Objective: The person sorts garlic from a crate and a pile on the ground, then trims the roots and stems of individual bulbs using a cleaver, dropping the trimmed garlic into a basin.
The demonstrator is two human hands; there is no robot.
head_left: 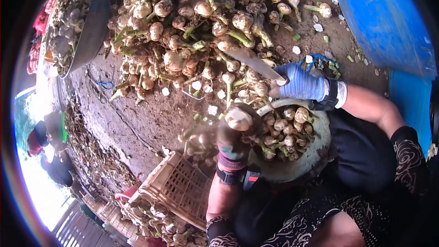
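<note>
My right hand [299,82], in a blue-and-white glove, is closed round the handle of a knife [256,62], whose blade points up and left over the pile. Below and left of it, my left hand [232,139], in a dark glove, is closed on a garlic bulb [238,118] with a pale face turned up. Motion blurs this hand and the bulb. Beside both hands, a round basin [322,132] holds several soil-stained garlic bulbs [288,132]. A large heap of garlic with stems [183,32] lies beyond the hands.
A woven basket [176,185] stands tilted at lower left near more garlic [160,219]. Blue tubs [388,23] are at the right. A metal basin [91,27] full of pale bulbs sits at upper left. White trimmings litter the ground. A person [39,139] appears at far left.
</note>
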